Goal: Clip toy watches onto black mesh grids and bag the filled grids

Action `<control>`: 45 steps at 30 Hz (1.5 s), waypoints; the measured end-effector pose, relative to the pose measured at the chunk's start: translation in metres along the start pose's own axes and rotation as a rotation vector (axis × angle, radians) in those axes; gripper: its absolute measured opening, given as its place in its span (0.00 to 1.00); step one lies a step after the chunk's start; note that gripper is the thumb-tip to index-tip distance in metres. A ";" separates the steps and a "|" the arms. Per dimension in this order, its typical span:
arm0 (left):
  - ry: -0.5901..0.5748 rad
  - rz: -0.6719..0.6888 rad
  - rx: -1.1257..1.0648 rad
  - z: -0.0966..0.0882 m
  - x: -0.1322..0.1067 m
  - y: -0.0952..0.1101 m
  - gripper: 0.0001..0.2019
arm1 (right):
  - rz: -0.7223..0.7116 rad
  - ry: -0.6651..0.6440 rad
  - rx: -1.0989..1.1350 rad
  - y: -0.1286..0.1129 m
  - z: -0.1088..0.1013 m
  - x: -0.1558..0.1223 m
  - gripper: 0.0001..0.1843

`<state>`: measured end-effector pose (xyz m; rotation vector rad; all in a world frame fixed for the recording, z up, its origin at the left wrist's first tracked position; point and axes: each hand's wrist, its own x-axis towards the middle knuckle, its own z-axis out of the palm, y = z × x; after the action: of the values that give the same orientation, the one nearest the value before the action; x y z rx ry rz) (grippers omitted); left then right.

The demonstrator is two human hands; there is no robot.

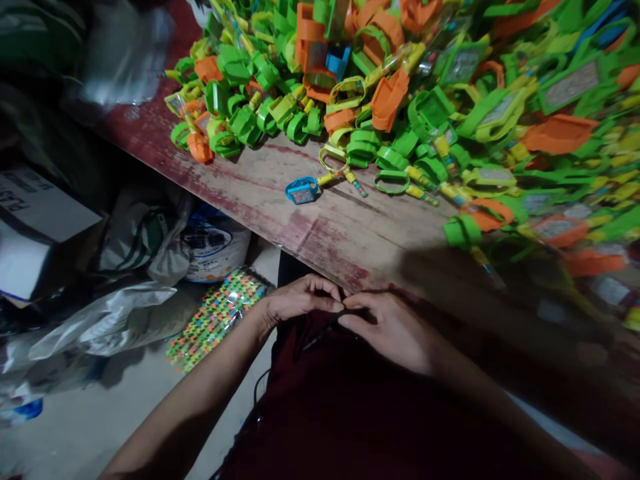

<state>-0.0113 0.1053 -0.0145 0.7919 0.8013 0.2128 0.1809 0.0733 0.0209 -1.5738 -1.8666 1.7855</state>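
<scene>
My left hand (300, 300) and my right hand (395, 330) meet at the near edge of a worn wooden table (300, 220), over my dark red lap. Both have fingers curled and pinched together on a thin dark thing (345, 313) between them; what it is I cannot make out. A large heap of green, orange and yellow plastic toy pieces (400, 100) covers the far and right part of the table. A single blue toy piece (303, 191) lies apart from the heap, nearer my hands.
On the floor to the left lie plastic bags (125, 313), a printed sack (213, 247), a clear packet of small coloured bits (215, 317) and a cardboard box (35, 220). The right side is in shadow.
</scene>
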 end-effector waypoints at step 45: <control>0.497 -0.037 0.115 0.058 -0.047 -0.031 0.14 | 0.220 -0.110 0.443 0.010 0.013 0.000 0.18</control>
<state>-0.0063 0.0304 0.0153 0.8433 1.3048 0.3397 0.1781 0.0624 0.0092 -1.5766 -1.2435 2.2232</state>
